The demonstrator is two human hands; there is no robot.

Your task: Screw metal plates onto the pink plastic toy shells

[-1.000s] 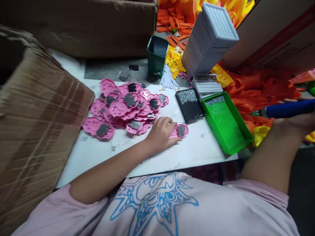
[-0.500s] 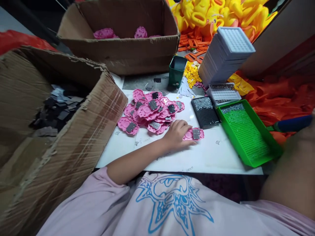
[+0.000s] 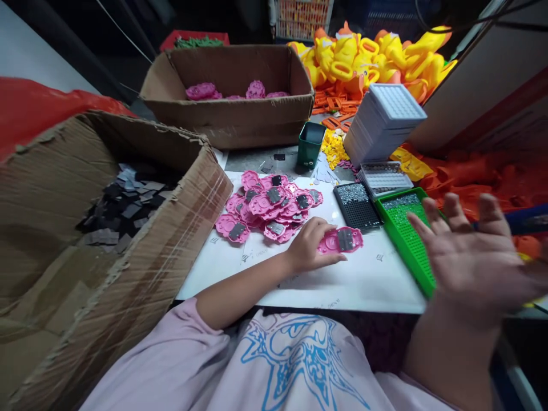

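My left hand (image 3: 311, 245) has its fingers and thumb closed around the left end of a pink plastic toy shell (image 3: 341, 241) with a dark grey plate on it. The shell is at the white work surface, just in front of the black screw tray (image 3: 357, 204). Palm showing and fingers spread, my right hand (image 3: 466, 257) is raised at the right with nothing in it. It covers part of the green tray (image 3: 400, 242) of small metal screws. Left of the held shell lies a pile of similar pink shells (image 3: 274, 205), many with grey or black plates.
An open cardboard box (image 3: 171, 228) holding dark flat pieces stands at the left. Behind the pile are another box (image 3: 231, 123) with pink parts and a green cup (image 3: 310, 142). White trays (image 3: 383, 123) rise in a stack near yellow duck-like toys (image 3: 346, 57). A blue handle (image 3: 528, 220) shows at right.
My right hand has come in from the right edge, away from the blue-handled tool, and is now spread open. My left hand still holds the pink shell. The view has tilted up.
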